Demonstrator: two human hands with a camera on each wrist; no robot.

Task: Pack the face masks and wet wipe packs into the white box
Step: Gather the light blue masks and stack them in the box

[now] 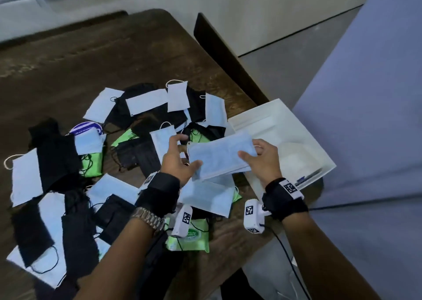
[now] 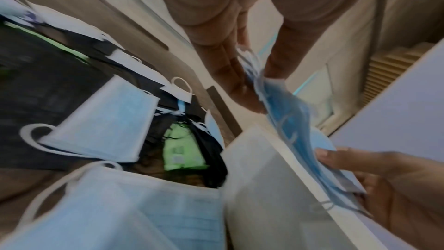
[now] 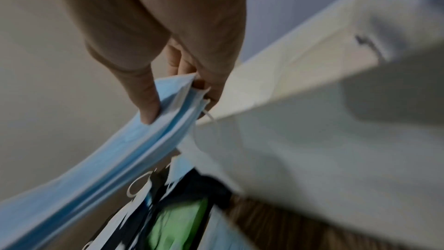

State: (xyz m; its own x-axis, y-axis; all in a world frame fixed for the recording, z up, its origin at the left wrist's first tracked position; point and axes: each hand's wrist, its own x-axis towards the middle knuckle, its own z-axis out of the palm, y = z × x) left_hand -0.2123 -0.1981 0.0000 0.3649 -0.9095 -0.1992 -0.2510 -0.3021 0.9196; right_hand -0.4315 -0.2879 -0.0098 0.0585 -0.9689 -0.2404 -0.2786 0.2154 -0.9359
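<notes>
Both hands hold one stack of light-blue face masks (image 1: 219, 157) level, just left of the white box (image 1: 274, 126). My left hand (image 1: 187, 153) pinches the stack's left end and my right hand (image 1: 250, 149) pinches its right end. In the left wrist view, the left hand (image 2: 259, 86) grips the masks (image 2: 288, 113) over the box's rim (image 2: 264, 159). In the right wrist view, thumb and fingers of the right hand (image 3: 177, 102) clamp the masks (image 3: 108, 159) beside the box wall (image 3: 288, 92). Many blue and black masks and green wet wipe packs (image 1: 189, 240) lie scattered on the table.
The wooden table (image 1: 114, 55) ends close behind the box at the right. A dark chair back (image 1: 217, 48) stands beyond it, and a lilac surface (image 1: 365, 117) fills the right side. Another green pack (image 1: 92, 165) and a round purple pack (image 1: 85, 128) lie at the left.
</notes>
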